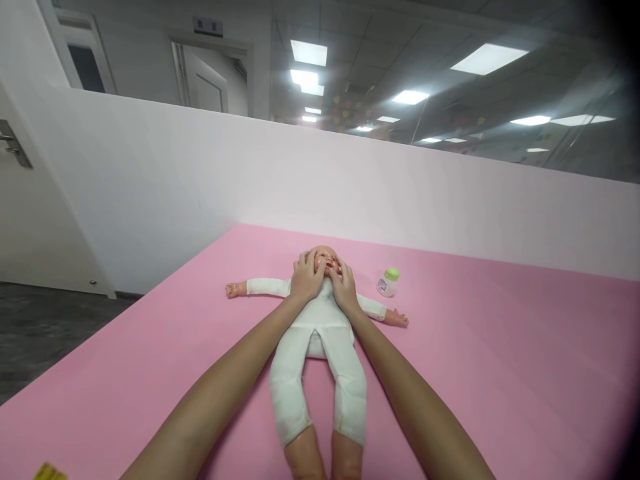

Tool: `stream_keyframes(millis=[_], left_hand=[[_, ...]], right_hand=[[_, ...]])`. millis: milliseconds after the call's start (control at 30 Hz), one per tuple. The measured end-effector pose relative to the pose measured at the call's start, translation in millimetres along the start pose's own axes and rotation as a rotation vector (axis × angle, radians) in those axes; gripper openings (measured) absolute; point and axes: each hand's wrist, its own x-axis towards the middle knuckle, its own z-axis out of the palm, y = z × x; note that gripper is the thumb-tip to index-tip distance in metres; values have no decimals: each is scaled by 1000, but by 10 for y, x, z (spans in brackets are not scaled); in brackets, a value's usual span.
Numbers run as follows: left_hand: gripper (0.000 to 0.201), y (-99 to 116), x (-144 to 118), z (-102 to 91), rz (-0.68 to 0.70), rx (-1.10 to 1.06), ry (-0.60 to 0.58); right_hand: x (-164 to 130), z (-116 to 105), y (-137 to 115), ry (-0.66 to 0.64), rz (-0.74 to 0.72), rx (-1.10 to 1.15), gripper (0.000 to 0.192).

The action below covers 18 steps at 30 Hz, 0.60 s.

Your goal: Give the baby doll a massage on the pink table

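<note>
A baby doll with a white cloth body lies on its back, its head away from me and its arms spread wide. Against one side of its face rests my left hand, fingers curved around the cheek and up towards the temple. My right hand cups the opposite cheek and jaw. Together the two hands hold the head between them, covering its sides, while the eyes and mouth show between my thumbs. Beyond the doll's arm on the right stands a small clear bottle with a green cap, touched by neither hand.
The doll lies on a pink tabletop. A low white partition runs along its far edge. At the left are a door and dark floor. Something yellow shows at the bottom left corner.
</note>
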Motion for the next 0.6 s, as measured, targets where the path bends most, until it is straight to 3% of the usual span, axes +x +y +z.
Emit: stream_keyframes(millis=[600], left_hand=[[44, -26, 13, 3, 43, 6, 5]], right_hand=[[-2, -10, -27, -20, -55, 7, 56]])
